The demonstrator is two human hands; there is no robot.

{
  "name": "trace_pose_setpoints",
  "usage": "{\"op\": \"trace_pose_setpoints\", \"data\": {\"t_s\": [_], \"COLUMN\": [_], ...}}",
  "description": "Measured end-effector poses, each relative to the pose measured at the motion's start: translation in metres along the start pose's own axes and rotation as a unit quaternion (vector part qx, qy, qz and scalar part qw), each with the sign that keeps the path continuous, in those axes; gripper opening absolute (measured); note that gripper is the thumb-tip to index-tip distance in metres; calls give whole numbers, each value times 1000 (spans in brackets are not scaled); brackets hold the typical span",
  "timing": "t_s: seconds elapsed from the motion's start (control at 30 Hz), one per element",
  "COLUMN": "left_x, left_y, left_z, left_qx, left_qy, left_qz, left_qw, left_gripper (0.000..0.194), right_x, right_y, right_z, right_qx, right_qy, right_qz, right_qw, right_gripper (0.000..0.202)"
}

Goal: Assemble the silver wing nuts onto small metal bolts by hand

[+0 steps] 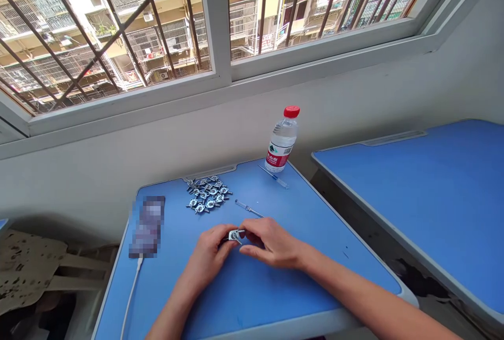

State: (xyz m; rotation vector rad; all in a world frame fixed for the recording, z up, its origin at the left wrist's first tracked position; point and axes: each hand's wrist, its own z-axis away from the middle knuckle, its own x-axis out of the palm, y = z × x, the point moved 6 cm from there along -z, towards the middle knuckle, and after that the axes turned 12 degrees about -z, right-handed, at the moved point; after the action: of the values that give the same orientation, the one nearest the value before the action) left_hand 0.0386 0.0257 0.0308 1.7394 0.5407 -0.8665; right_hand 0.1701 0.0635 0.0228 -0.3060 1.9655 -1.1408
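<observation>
A small silver metal part (234, 235) with a thin pin sticking out is held over the front middle of the blue desk (307, 292). My left hand (210, 253) pinches its left side between thumb and fingers. My right hand (271, 244) is at the part's right side, its index fingertip on the upper right end and its thumb apart below. Beyond the hands lies a pile of similar metal parts (208, 193). A thin screwdriver with a clear handle (248, 208) rests just behind my right hand.
A water bottle with a red cap (280, 145) stands at the back right, a blue-and-clear pen-like tool (275, 177) before it. A blurred phone (147, 227) with a white cable (131, 295) lies left. Another blue desk (413, 187) is at the right.
</observation>
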Motion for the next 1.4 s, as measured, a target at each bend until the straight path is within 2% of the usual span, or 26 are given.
{"op": "trace_pose_setpoints", "data": {"t_s": [0.1, 0.33, 0.53, 0.67, 0.9, 1.07, 1.4], "left_x": [2, 1, 2, 4, 2, 3, 12], "left_y": [-2, -3, -4, -4, -7, -7, -10], "left_z": [-1, -2, -1, 0, -1, -1, -1], "left_qx": [-9, 4, 4, 8, 0, -11, 10], "left_qy": [-14, -12, -18, -17, 18, 14, 13], "left_qz": [-2, -15, -35, -50, -43, -36, -103], "left_qw": [1000, 1000, 999, 999, 999, 999, 995], "left_gripper": [26, 25, 24, 26, 26, 24, 27], "right_x": [-1, 8, 7, 8, -1, -5, 3], "right_y": [0, 3, 12, 16, 5, -5, -19], "right_z": [1, 3, 2, 1, 1, 4, 8], "right_qx": [-34, -98, -64, -40, -87, -146, -196], "right_qy": [18, 10, 16, 16, 87, 118, 135], "right_qz": [61, 144, 49, 34, 78, 135, 219], "right_qw": [997, 985, 997, 998, 989, 973, 946], "right_gripper": [37, 49, 53, 49, 24, 24, 29]}}
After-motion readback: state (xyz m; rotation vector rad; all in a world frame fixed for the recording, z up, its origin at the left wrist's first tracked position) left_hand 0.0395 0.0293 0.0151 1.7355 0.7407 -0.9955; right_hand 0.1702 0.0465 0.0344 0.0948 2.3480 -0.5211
